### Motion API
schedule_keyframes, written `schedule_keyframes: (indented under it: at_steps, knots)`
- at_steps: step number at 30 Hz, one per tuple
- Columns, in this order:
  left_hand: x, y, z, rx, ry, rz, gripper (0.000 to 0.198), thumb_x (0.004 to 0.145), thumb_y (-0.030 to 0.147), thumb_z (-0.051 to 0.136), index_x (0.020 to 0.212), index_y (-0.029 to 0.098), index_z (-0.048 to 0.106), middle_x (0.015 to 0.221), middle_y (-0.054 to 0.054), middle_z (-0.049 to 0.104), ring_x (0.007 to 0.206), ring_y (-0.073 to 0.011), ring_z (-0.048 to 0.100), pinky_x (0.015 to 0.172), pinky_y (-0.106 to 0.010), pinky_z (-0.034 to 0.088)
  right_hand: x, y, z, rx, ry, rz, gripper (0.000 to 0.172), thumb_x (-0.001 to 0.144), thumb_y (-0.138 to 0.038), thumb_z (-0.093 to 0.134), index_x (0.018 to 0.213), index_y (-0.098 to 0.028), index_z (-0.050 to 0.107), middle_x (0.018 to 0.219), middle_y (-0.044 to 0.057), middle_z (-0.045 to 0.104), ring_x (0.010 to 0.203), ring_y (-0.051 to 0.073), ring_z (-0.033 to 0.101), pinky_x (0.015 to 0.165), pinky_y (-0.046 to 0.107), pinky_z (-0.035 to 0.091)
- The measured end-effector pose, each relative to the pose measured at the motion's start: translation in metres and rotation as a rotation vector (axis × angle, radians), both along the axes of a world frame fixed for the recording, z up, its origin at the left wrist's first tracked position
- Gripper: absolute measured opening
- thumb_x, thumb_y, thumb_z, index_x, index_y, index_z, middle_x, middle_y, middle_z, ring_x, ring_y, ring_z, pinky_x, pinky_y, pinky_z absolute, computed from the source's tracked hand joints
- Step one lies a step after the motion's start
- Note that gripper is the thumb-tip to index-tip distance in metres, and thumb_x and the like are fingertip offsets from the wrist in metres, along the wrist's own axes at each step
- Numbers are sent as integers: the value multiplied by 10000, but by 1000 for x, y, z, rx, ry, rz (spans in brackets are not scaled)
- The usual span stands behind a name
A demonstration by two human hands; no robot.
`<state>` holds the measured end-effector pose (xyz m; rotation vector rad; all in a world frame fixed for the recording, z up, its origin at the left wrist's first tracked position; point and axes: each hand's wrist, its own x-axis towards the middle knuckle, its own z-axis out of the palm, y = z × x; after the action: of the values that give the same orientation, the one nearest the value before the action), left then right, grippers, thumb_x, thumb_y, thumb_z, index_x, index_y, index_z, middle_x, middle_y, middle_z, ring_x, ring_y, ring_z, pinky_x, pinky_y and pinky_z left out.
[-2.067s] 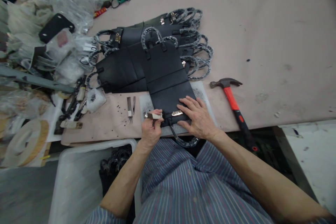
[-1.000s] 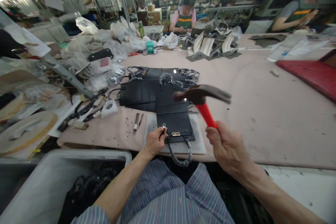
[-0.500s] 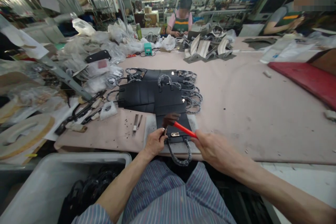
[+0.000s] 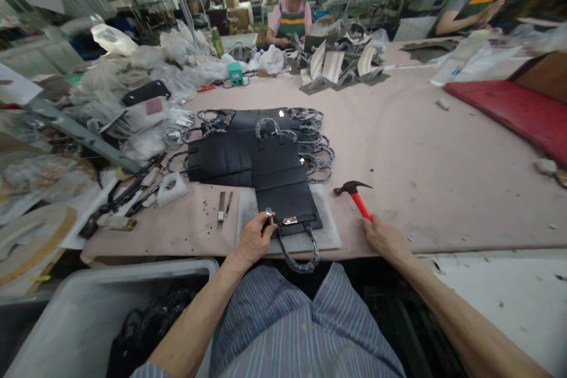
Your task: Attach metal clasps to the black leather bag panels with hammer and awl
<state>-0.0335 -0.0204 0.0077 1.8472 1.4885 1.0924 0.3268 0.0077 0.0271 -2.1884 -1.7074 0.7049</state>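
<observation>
My left hand [image 4: 254, 240] is closed around a short metal punch [image 4: 269, 213], its shiny head sticking up above the fingers. It stands at the left edge of a black bag panel [image 4: 283, 198], beside a gold-coloured clasp plate [image 4: 290, 220]. The panel lies on a pale slab [image 4: 330, 230], and its plastic-wrapped handle [image 4: 301, 266] hangs toward my lap. To the right, my right hand [image 4: 384, 237] grips the red handle of a claw hammer [image 4: 361, 207]. The hammer's dark head is apart from the panel, over the table.
More black bag pieces [image 4: 221, 159] with wrapped handles are stacked behind the slab. Slim metal tools [image 4: 221, 211] lie to the left. A grey bin [image 4: 66, 307] stands at lower left, plastic bags [image 4: 155, 59] are heaped beyond, and co-workers [image 4: 292, 18] sit across the table.
The hammer has swung from above the punch out to the right, off the panel. My left hand keeps the punch at the panel's edge. The whole view has shifted slightly.
</observation>
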Motion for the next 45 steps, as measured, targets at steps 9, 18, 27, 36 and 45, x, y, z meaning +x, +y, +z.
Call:
schedule_keyframes:
  at_steps: [9, 18, 27, 36, 45]
  knots:
    - [-2, 7, 9, 59, 58, -69, 145, 917, 207, 617, 1054, 188, 664, 1121, -96, 758, 1070, -236, 727, 974, -398, 583, -110, 8, -4, 441, -76, 613, 441, 1017, -329, 458, 1405, -147, 560, 1487, 164, 542, 1370, 330, 471, 1135, 525, 386]
    - [-2, 14, 1, -65, -116, -45, 126, 892, 266, 674, 982, 191, 717, 1052, -107, 776, 1018, -251, 744, 951, -401, 596, -122, 4, -23, 363, -132, 586, 503, 1022, -329, 457, 1496, -168, 495, 1589, 119, 454, 1475, 335, 348, 1227, 548, 253]
    - [-22, 13, 1, -194, -668, 258, 305, 811, 408, 829, 952, 164, 713, 995, -76, 794, 966, -204, 756, 965, -342, 568, -134, -3, -20, 373, -101, 543, 496, 1012, -302, 473, 1488, -169, 504, 1585, 123, 457, 1478, 347, 349, 1230, 564, 242]
    - [47, 36, 15, -227, -583, 67, 262, 825, 371, 792, 978, 160, 763, 1087, -117, 788, 1073, -248, 734, 1008, -402, 561, -118, -2, -12, 368, 155, 494, 580, 990, -357, 506, 1522, -147, 411, 1556, 169, 470, 1457, 303, 399, 1212, 593, 272]
    - [46, 33, 9, -208, -556, 3, 189, 835, 325, 791, 927, 162, 764, 1174, -121, 759, 1042, -243, 748, 955, -390, 598, -95, -11, -23, 375, 60, 564, 519, 905, -335, 658, 1403, -218, 569, 1519, 120, 526, 1470, 364, 361, 1198, 637, 230]
